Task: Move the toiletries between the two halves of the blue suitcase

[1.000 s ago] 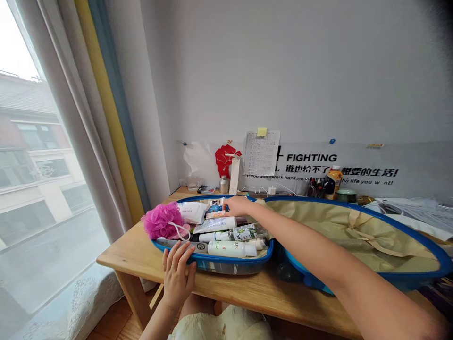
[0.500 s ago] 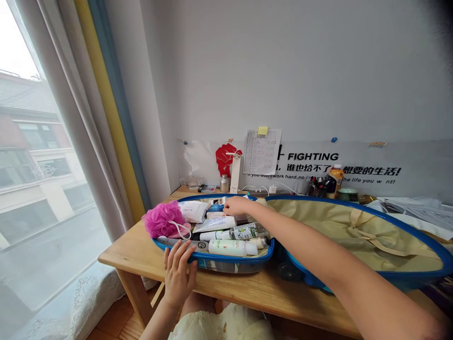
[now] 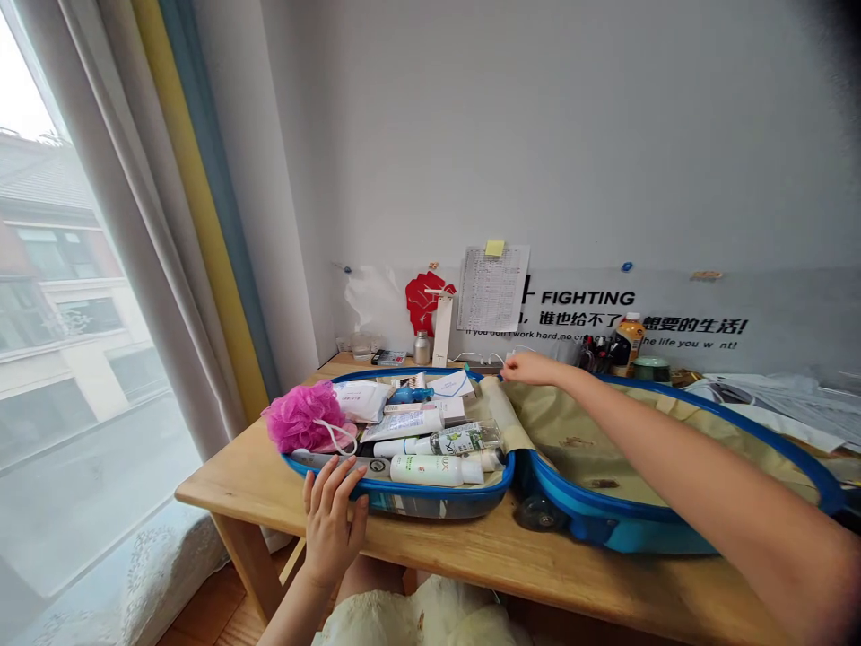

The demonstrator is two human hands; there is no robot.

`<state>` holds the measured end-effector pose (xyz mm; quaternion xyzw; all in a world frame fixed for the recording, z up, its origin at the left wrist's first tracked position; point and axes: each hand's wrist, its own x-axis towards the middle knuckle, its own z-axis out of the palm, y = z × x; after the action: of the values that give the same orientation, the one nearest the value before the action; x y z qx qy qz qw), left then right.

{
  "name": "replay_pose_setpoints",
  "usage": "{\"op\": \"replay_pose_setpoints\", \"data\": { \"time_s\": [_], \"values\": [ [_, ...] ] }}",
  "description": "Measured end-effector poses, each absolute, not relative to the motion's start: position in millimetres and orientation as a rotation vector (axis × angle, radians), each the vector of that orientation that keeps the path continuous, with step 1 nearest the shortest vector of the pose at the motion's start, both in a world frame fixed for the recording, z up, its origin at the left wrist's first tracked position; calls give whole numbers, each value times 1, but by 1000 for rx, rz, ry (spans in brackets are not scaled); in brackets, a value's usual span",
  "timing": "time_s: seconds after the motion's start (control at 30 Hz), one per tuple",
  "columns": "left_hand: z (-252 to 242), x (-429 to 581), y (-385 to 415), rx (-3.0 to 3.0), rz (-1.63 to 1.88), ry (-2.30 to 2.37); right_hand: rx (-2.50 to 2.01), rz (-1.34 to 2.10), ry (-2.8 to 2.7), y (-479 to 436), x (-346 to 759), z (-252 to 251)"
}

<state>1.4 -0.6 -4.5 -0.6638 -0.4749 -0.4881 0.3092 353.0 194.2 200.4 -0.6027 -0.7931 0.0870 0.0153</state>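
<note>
A blue-rimmed suitcase [image 3: 440, 510] lies spread on the table, its left half full of toiletries. My left hand [image 3: 331, 516] rests on the front rim of that half, fingers stretched out over the edge. Near its fingertips lie a white bottle [image 3: 430, 469] and a pink bath puff [image 3: 300, 417] with a white cord. My right hand [image 3: 528, 367] is closed at the back rim near the hinge; what its fingers pinch, if anything, is hidden. Beside it in the left half are a white box [image 3: 452, 384], a small blue bottle [image 3: 410, 395], a tube [image 3: 402, 423] and a clear bottle [image 3: 465, 438].
The wooden table [image 3: 232, 467] carries the case. Along the wall stand a tall white stick-like object [image 3: 442, 332], a small jar [image 3: 421, 347], an orange bottle [image 3: 630, 341] and pens [image 3: 595, 354]. A window [image 3: 57, 377] with curtains is at the left.
My right hand has moved right, from over the left half's contents to the back rim near the hinge. The white box now shows. My left hand stays on the front rim.
</note>
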Motion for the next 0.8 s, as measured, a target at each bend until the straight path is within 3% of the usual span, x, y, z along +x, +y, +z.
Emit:
{"op": "replay_pose_setpoints", "data": {
  "time_s": [0.17,0.3,0.8],
  "values": [
    [-5,0,0,-1752,-1278,-1260,-2155,556,-2432,180,418,149],
    [-5,-2,0,-1762,-1279,-1247,-2293,576,-2388,173,444,118],
    [-6,-2,-1,-1757,-1265,-1259,-2483,780,-2342,178,460,101]
  ]
}}
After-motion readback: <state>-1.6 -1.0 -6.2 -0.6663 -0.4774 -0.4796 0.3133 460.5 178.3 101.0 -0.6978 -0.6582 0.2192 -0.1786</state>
